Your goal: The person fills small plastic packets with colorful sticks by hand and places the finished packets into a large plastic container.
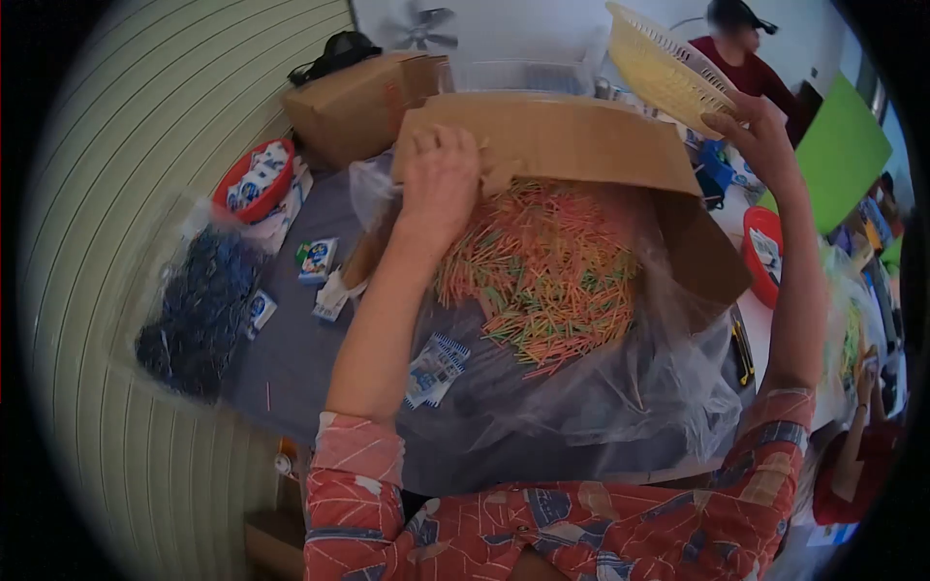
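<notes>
My left hand (441, 184) is closed over the edge of a flap on a big cardboard box (562, 136). The box lies open toward me, and a heap of thin pink, green and orange sticks (552, 276) spills from it onto clear plastic film (601, 412). Raised at the upper right, my right hand (756, 136) grips the rim of a pale yellow plastic basket (668, 73), which is tilted beyond the box. I cannot see fully inside the basket. Small blue-and-white packets (436, 370) lie left of the heap, below my left hand.
A red bowl of packets (257, 184) and a bag of dark pieces (199, 315) stand left. Another cardboard box (358, 107) is behind. On the right are a second red bowl (760, 257), a yellow-black cutter (741, 349) and a person in dark red (751, 73).
</notes>
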The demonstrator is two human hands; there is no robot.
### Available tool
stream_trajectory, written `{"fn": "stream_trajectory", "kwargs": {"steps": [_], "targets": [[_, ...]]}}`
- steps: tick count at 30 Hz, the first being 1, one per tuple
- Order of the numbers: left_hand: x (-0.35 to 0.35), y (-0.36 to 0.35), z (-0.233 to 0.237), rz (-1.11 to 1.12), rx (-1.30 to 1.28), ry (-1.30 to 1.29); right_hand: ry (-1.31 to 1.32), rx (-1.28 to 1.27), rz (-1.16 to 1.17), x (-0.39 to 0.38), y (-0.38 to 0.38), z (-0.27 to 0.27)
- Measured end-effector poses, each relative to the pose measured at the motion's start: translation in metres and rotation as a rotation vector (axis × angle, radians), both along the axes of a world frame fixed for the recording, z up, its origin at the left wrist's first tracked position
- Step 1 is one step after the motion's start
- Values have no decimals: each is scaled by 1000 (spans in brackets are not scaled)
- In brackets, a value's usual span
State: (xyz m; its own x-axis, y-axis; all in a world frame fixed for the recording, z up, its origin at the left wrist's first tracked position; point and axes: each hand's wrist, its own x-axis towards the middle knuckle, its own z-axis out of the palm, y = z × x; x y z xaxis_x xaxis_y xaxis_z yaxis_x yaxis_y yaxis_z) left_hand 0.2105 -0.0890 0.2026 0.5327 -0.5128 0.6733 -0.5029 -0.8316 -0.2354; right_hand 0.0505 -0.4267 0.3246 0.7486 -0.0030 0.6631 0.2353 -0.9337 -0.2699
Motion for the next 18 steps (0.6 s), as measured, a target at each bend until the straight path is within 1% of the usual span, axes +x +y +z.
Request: {"fn": "stream_trajectory", "kwargs": {"steps": [1, 3, 4, 5, 6, 7, 8, 9, 10, 11, 12, 13, 15, 16, 18], "targets": [[3, 2, -2, 6, 1, -33, 47, 76, 153, 16, 17, 3], [-3, 3, 1, -6, -21, 27, 291, -154, 125, 52, 22, 1], [-6, 2, -5, -35, -106, -23, 263, -207, 140, 67, 26, -14], [-7, 3, -10, -75, -189, -77, 271, -218, 173, 69, 41, -17], [-13, 8, -11, -52, -196, -71, 206, -343, 106, 67, 53, -19], [-28, 11, -8, -109, -195, -77, 135, -466, 30, 66, 61, -17], [-43, 14, -7, -173, -192, -82, 138, -473, 39, 69, 60, -14], [-59, 19, -6, -170, -199, -78, 220, -409, 70, 70, 52, -12], [-76, 24, -6, -254, -209, -50, 302, -341, 93, 69, 49, -10], [-93, 26, -10, -346, -216, -25, 305, -342, 81, 68, 49, -9], [-107, 31, -17, -373, -216, -27, 283, -363, 58, 66, 50, -5], [-122, 38, -24, -463, -220, 29, 259, -383, 19, 61, 49, 1], [-146, 50, -39, -631, -247, 161, 113, -404, 121, 55, 56, 12], [-157, 58, -49, -694, -268, 241, 89, -414, 72, 53, 56, 15], [-174, 75, -64, -719, -293, 293, 67, -420, 0, 46, 55, 13]]}}
